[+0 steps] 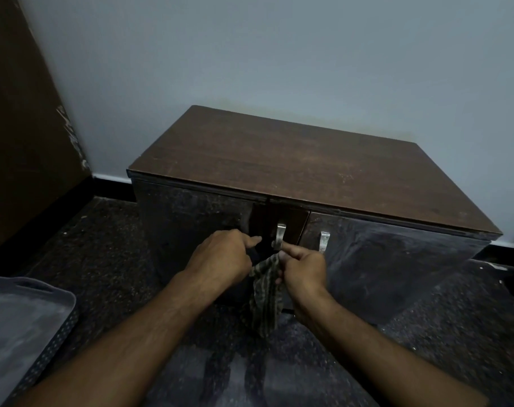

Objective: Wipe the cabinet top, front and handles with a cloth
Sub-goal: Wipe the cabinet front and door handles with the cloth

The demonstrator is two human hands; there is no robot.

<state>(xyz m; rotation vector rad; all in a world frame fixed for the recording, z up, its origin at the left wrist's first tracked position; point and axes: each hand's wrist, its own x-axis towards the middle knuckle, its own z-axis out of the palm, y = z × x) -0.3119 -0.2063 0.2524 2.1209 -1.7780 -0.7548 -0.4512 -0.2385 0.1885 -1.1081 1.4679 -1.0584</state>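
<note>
A low cabinet with a brown wood top [294, 160] and dark, dusty doors [191, 218] stands against the wall. Two metal handles sit near the middle of its front: the left handle [280, 234] and the right handle [324, 240]. My right hand [304, 270] grips a striped cloth [266, 295] just below the left handle, with a fingertip at the handle's lower end. The rest of the cloth hangs down between my wrists. My left hand [222, 255] is curled against the door front left of that handle. What its fingers hold is hidden.
A grey perforated plastic tray [20, 324] lies on the dark speckled floor at lower left. A brown door or panel [23, 127] stands at the left. The pale wall runs behind the cabinet, with a black skirting along the floor.
</note>
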